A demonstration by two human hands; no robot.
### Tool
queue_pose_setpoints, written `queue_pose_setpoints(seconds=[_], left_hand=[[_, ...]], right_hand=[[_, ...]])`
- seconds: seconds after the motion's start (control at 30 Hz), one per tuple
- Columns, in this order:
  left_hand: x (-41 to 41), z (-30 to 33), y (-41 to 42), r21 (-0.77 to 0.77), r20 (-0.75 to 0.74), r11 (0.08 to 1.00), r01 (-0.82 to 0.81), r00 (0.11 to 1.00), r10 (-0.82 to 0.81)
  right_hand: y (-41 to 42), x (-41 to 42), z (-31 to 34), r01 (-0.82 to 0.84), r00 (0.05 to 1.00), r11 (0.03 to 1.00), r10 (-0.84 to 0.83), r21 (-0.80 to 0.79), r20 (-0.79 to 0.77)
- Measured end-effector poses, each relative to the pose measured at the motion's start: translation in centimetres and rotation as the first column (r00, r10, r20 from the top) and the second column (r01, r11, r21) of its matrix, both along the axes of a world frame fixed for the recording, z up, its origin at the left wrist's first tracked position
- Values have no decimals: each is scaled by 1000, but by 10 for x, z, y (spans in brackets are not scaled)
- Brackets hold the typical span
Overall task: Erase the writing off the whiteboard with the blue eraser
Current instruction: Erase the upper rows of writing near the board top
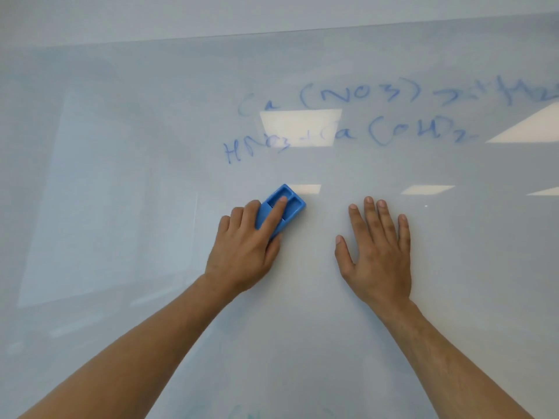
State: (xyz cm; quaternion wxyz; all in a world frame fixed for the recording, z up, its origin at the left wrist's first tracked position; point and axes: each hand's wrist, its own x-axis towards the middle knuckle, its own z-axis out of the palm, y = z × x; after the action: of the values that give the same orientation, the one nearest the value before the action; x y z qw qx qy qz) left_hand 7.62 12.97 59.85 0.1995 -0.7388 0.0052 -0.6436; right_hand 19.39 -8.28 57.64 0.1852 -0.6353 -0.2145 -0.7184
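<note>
Currently the blue eraser [281,209] sits flat against the whiteboard [121,207], under the left hand [246,252], its long axis tilted up and to the right. Both lines of blue writing [341,116] lie above it and run off to the right, near but not touching; the lower line is nearer. Left hand clamped on the eraser: index finger along its back, other fingers on its left edge. Right hand [378,252] rests flat on the board, fingers spread, holding nothing. Judgement: next stroke goes upward and rightward.
</note>
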Motion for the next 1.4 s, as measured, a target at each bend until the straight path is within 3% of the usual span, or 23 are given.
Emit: queue_pose_setpoints(seconds=[0.1,0.2,0.33,0.53,0.6,0.7,0.8,1.0,1.13,1.23,1.4], left_hand=[[-8,7,19,58,-13,998,-27,1000,28],[-17,17,41,-214,75,977,-9,997,26],[-22,27,60,-569,200,819,76,979,48],[-15,32,40,-663,273,729,169,962,25],[-13,27,30,-605,248,780,158,969,-4],[-9,13,12,-378,166,919,112,985,-51],[-4,0,-4,-181,53,982,60,997,-51],[-8,-8,-9,127,-111,991,53,993,-39],[-16,3,6,290,-205,952,99,978,-39],[-17,14,13,375,-220,913,159,972,-79],[-14,28,28,193,-21,959,208,978,-208]], right_hand=[[-1,0,0,1,1000,1000,-1,1,6],[-1,0,-1,-11,1000,1000,11,-3,-8],[-1,-2,-2,-10,1000,1000,10,-9,-27],[-2,-3,-2,-8,999,1000,7,-19,-46],[-1,-3,-1,-7,999,1000,6,-22,-46],[-1,-2,-1,-2,999,1000,1,-24,-48],[-1,-2,-1,-8,999,1000,7,-24,-45],[-3,-6,-1,-68,997,997,66,-40,-42],[5,-19,2,-147,988,944,154,-294,-1],[27,-36,15,-162,983,866,184,-472,1],[64,-61,44,-286,956,890,291,-354,-39]])
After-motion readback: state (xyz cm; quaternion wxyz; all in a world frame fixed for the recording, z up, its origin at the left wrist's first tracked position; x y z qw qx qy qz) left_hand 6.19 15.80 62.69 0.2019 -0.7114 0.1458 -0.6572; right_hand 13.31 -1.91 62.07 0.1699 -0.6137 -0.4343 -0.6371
